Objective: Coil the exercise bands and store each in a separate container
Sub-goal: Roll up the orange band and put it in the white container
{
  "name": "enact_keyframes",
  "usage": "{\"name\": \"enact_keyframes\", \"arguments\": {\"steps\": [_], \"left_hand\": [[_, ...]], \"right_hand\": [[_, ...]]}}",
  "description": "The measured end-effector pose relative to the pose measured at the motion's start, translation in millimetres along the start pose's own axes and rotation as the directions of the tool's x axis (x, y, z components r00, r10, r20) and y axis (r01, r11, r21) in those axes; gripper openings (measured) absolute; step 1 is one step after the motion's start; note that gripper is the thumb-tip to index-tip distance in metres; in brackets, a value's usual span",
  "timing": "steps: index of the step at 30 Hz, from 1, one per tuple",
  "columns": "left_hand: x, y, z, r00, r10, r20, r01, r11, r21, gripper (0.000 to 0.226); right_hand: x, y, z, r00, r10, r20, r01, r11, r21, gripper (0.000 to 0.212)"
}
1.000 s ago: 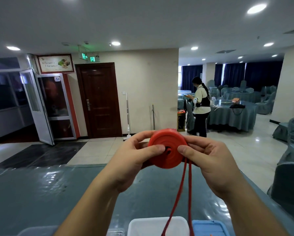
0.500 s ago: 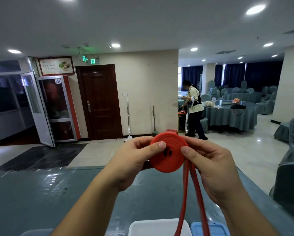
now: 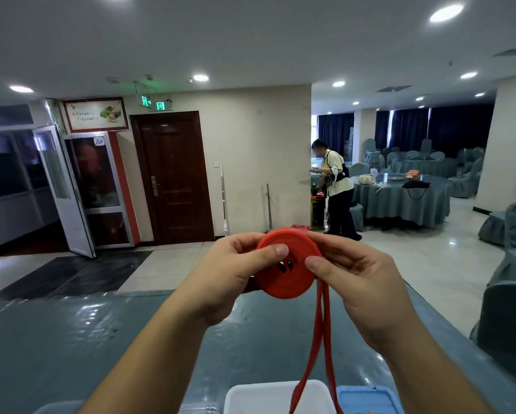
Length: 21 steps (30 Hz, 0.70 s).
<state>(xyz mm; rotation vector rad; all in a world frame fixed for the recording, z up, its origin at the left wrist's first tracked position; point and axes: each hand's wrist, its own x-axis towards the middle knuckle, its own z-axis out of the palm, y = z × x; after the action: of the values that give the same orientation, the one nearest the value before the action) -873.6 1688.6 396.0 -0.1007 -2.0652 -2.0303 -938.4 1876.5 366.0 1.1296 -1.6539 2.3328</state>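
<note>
**Red band, part-coiled, in hand**

I hold the coiled red exercise band (image 3: 286,268) above the bench (image 3: 71,339): my left hand (image 3: 230,276) and right hand (image 3: 361,282) each pinch the disc, thumbs on its face. Two loose strands hang down past the white container (image 3: 250,397) and blue container (image 3: 370,400) at the bench's near edge.

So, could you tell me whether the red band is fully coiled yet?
Partly coiled: the red band still has two strands hanging loose.
</note>
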Motion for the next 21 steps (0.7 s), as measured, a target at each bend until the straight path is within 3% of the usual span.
{"name": "enact_keyframes", "arguments": {"steps": [5,10,16,21], "left_hand": [[1.1,-11.8,13.6,0.996,0.010,-0.092,-0.031,0.971,-0.236,0.047],[-1.5,0.6,5.2,1.000,0.007,0.026,-0.007,1.000,-0.016,0.039],[-1.0,-5.1,12.3,0.998,0.030,-0.049,-0.039,0.981,-0.191,0.051],[-0.7,1.5,2.7,1.000,-0.005,0.026,0.006,0.999,-0.037,0.049]], "right_hand": [[2.4,2.3,2.3,0.998,-0.016,-0.055,0.019,0.998,0.052,0.040],[3.4,-0.7,-6.3,0.999,-0.015,0.036,0.016,1.000,-0.018,0.040],[2.2,1.0,-2.4,0.997,-0.066,-0.045,0.069,0.996,0.061,0.037],[-0.6,-1.7,-2.9,0.998,-0.058,-0.002,0.058,0.998,0.023,0.036]]}}
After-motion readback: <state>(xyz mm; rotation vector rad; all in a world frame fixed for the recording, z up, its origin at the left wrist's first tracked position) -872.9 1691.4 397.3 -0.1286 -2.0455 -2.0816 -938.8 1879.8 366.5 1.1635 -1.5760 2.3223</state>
